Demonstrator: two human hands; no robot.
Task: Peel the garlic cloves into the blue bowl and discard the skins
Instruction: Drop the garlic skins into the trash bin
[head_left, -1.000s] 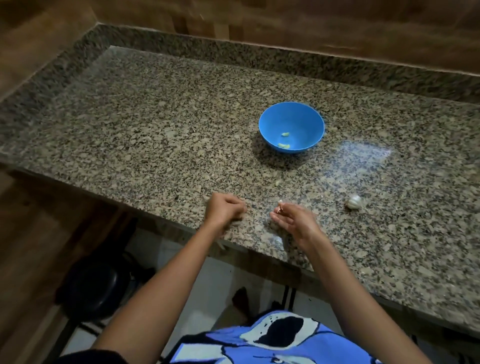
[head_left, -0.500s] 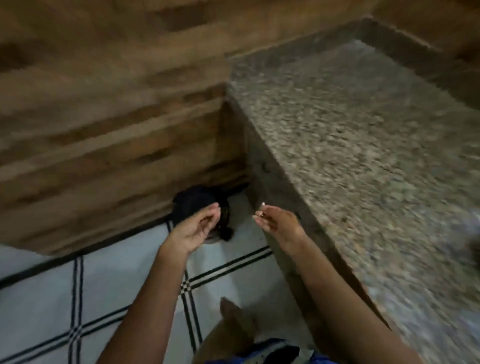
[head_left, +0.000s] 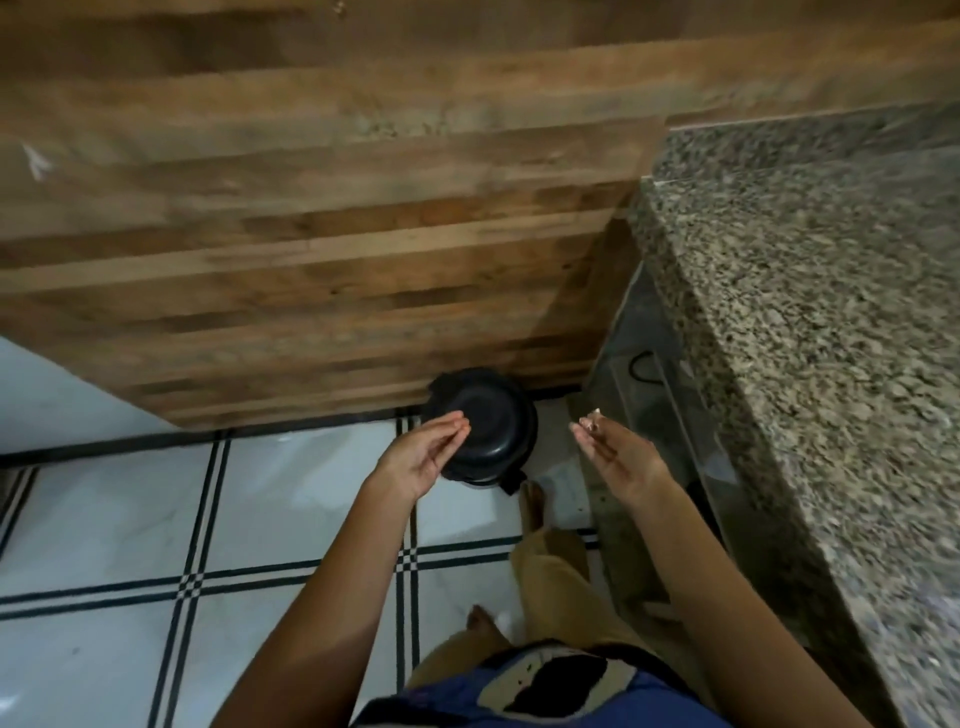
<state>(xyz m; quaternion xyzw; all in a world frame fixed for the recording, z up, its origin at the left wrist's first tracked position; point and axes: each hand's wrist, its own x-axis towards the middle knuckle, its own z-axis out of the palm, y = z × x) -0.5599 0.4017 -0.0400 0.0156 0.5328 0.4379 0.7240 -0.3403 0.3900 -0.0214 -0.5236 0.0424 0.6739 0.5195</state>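
Now, you are over the black bin (head_left: 498, 470) on the tiled floor (head_left: 260, 499), beside the end of the bench (head_left: 810, 322), and its lid (head_left: 491, 415) is down. Your left hand (head_left: 423, 460) hangs just above the lid, fingertips drawn to the thumb. No skins show, so I cannot tell whether that grip has any in it. Your right hand (head_left: 615, 452) is off to the side of the bin, near the bench front, its grip pinched on a small pale garlic bit (head_left: 592, 420); clove or skin, it is too small to say. The blue bowl is out of view.

Get the lid up first. Your foot (head_left: 534, 501) is just beside the bin's base, so I'd press a pedal, if there is one, rather than free a hand. Bring both hands low over the opening before you let go, since dry skins likely drift. If the right hand holds a clove, keep it.
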